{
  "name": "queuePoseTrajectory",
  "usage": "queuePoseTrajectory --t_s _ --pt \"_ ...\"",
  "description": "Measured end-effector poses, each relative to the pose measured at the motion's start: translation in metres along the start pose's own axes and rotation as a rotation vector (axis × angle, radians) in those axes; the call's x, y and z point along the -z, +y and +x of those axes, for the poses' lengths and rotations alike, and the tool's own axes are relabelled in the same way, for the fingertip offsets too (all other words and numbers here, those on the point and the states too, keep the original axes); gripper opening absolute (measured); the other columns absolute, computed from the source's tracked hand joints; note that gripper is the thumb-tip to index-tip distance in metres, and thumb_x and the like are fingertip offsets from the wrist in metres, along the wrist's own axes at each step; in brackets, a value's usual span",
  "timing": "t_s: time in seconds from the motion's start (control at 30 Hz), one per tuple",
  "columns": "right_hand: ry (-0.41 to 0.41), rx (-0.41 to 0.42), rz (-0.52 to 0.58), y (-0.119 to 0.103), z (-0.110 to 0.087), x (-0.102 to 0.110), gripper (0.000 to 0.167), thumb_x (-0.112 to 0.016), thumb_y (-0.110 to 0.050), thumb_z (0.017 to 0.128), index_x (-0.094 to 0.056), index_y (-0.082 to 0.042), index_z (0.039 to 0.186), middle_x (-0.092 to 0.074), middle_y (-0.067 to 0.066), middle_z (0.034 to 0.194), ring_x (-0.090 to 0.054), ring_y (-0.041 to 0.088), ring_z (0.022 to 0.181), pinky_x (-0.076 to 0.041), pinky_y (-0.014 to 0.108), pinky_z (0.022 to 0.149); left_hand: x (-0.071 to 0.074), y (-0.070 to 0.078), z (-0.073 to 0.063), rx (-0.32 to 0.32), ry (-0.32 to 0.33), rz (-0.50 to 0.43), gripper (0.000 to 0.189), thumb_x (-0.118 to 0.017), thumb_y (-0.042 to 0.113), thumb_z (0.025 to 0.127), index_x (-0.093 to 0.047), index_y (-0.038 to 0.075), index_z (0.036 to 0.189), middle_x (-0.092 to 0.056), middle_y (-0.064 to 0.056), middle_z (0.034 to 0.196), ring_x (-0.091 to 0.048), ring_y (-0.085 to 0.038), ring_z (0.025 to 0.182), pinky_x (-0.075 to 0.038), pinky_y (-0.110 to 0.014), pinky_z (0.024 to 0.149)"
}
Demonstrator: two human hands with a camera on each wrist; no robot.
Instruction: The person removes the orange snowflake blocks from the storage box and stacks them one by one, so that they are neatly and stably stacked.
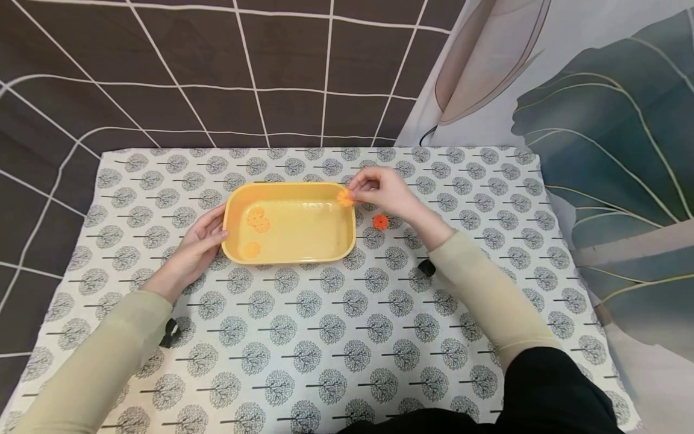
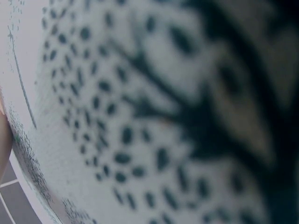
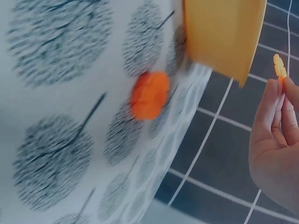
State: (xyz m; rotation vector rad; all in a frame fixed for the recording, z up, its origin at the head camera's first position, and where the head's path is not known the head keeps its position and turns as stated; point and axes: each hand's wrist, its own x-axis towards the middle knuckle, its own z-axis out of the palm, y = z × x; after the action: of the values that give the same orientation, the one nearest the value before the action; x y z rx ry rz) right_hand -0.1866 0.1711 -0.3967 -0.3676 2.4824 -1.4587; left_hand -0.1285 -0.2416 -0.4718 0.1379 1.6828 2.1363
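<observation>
A shallow yellow plastic tub (image 1: pixel 293 258) stands on the cloth-covered table. My left hand (image 1: pixel 199 244) rests against its left end, the thumb on the rim. Between thumb and fingertips my right hand (image 1: pixel 384 191) pinches an orange flower-shaped piece (image 1: pixel 344 198) over the tub's right rim; the right wrist view shows this orange flower-shaped piece (image 3: pixel 279 66) edge-on. Inside the tub, several pale orange flower-shaped pieces (image 1: pixel 258 220) lie towards the left. A darker orange-red flower-shaped piece (image 1: pixel 381 222) lies on the cloth right of the tub, below the right hand. The left wrist view holds mostly blurred cloth.
White cloth (image 1: pixel 303 337) with a tree print covers the table. Behind it hangs a dark curtain (image 1: pixel 206 60) with white grid lines. A leaf-patterned curtain (image 1: pixel 612 132) borders the right side. Black wrist straps (image 1: pixel 426 267) show under the forearms.
</observation>
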Motion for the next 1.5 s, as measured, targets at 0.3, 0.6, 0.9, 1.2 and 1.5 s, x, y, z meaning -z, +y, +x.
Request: queuePoseTrajectory --t_s 0.3,0.6,0.9,1.2,1.5 --pt "0.044 -0.139 0.071 0.027 -0.021 0.019 0.014 -0.078 -0.002 0.093 -0.075 0.002 0.106 -0.077 0.004 0.094 -0.072 0.016 0.083 -0.067 0.025 0.080 -0.001 0.000 0.000 0.008 0.013 -0.007 0.071 -0.052 -0.005 0.105 -0.022 0.008 0.168 -0.006 -0.010 0.180 -0.016 -0.018 0.167 -0.026 -0.020 0.132" --pt "0.063 -0.237 0.065 0.053 -0.033 0.027 0.019 -0.075 -0.003 0.095 -0.073 0.004 0.113 -0.077 0.007 0.102 -0.070 0.003 0.083 -0.063 0.013 0.081 0.000 0.001 0.000 0.015 0.002 -0.007 0.071 -0.053 -0.002 0.106 -0.021 0.008 0.168 -0.007 -0.010 0.180 -0.015 -0.019 0.167 -0.022 -0.023 0.135" --pt "0.042 -0.365 0.189 0.071 -0.039 0.030 0.026 -0.071 -0.001 0.098 -0.068 0.009 0.122 -0.076 -0.009 0.086 -0.071 0.003 0.077 -0.065 0.017 0.076 0.000 0.000 0.000 0.002 0.001 -0.002 0.069 -0.051 -0.004 0.106 -0.024 0.010 0.168 -0.009 -0.009 0.180 -0.021 -0.013 0.165 -0.021 -0.022 0.135" --pt "0.017 -0.371 0.281 0.080 -0.040 0.027 0.025 -0.069 0.004 0.098 -0.066 0.012 0.121 -0.075 -0.008 0.085 -0.071 0.004 0.078 -0.066 0.016 0.080 0.001 0.002 0.001 0.016 0.005 0.004 0.071 -0.050 -0.004 0.106 -0.020 0.008 0.169 -0.006 -0.008 0.181 -0.008 -0.023 0.168 -0.016 -0.024 0.136" --pt "0.013 -0.381 0.274 0.085 -0.040 0.025 0.026 -0.070 0.004 0.097 -0.066 0.014 0.121 -0.075 -0.008 0.083 -0.071 0.004 0.076 -0.066 0.016 0.077 0.001 0.001 0.001 0.015 0.005 -0.007 0.071 -0.050 -0.004 0.106 -0.021 0.008 0.169 -0.006 -0.009 0.180 -0.007 -0.024 0.168 -0.016 -0.024 0.137"
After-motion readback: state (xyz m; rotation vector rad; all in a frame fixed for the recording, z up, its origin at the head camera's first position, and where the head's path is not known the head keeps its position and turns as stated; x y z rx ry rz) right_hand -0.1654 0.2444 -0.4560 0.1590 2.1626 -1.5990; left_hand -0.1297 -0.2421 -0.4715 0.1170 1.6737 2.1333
